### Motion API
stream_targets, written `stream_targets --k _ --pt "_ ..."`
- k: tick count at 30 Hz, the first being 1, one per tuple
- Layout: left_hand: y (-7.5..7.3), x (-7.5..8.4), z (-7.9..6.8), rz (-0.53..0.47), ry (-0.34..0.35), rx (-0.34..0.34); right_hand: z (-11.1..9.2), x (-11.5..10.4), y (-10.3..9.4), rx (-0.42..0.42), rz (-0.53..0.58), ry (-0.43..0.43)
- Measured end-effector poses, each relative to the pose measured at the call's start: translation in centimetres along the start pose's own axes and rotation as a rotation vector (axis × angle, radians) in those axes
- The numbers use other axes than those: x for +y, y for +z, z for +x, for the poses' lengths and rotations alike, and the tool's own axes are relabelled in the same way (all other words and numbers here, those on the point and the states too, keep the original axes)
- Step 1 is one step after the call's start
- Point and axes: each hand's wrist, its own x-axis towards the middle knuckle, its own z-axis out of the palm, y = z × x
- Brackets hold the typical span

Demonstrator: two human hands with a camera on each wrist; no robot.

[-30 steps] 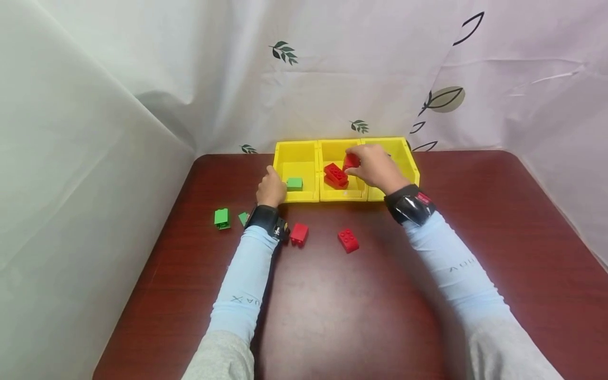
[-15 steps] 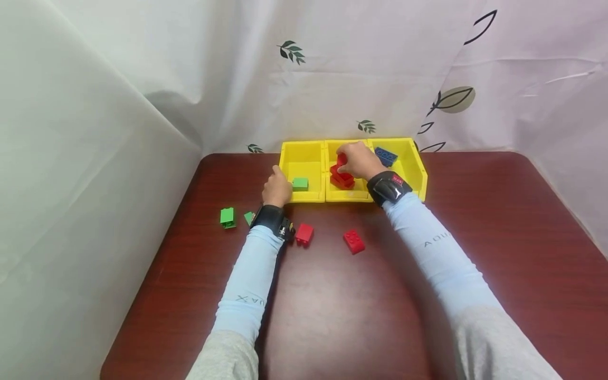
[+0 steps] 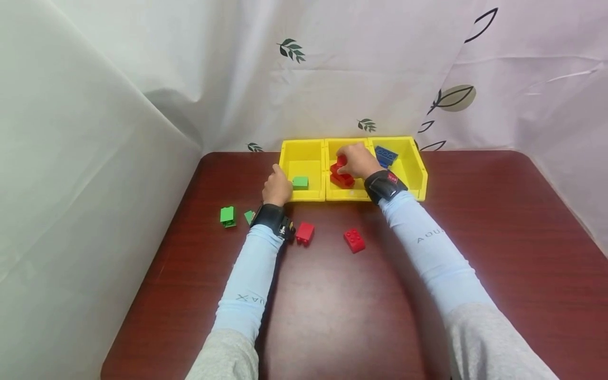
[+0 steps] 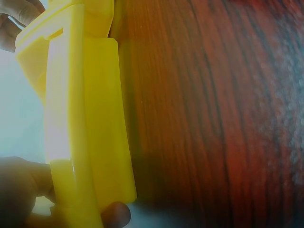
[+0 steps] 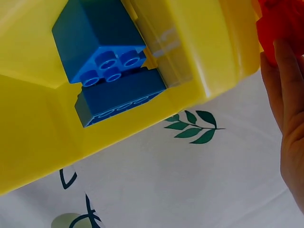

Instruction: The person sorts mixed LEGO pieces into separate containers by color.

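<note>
A yellow three-part bin (image 3: pixel 307 196) stands at the back of the table. My left hand (image 3: pixel 277 186) grips its left front corner; in the left wrist view the fingers (image 4: pixel 28 183) wrap the bin's edge. Over the middle compartment, my right hand (image 3: pixel 359 161) pinches a red toy brick (image 3: pixel 341 160) between thumb and fingers. Right below that brick lie other red bricks (image 3: pixel 344 181), partly covered by the hand. A green brick (image 3: pixel 300 183) lies in the left compartment. Blue bricks (image 5: pixel 102 38) rest in the right compartment, one leaning against the other in the right wrist view.
On the table in front of the bin lie a red brick (image 3: pixel 305 233) beside the left wrist and another red brick (image 3: pixel 354 240) farther right. Left of the left wrist are a green brick (image 3: pixel 227 216) and a green piece (image 3: pixel 248 216) partly hidden by the wristband. A white curtain (image 3: pixel 323 89) hangs behind.
My right hand has moved left and down with the red brick, onto the red bricks in the middle compartment, uncovering the blue bricks. My left hand stays on the bin's corner.
</note>
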Motion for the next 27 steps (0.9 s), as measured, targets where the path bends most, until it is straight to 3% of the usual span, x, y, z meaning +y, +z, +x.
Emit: stream_targets --k 13,27 --pt "-0.14 -0.08 -0.02 0.010 0.006 -0.001 -0.15 -0.02 0.28 0.003 -0.011 0.035" --pt "-0.25 0.11 -0.22 0.013 0.009 -0.005 -0.73 0.06 0.24 0.027 -0.037 0.006"
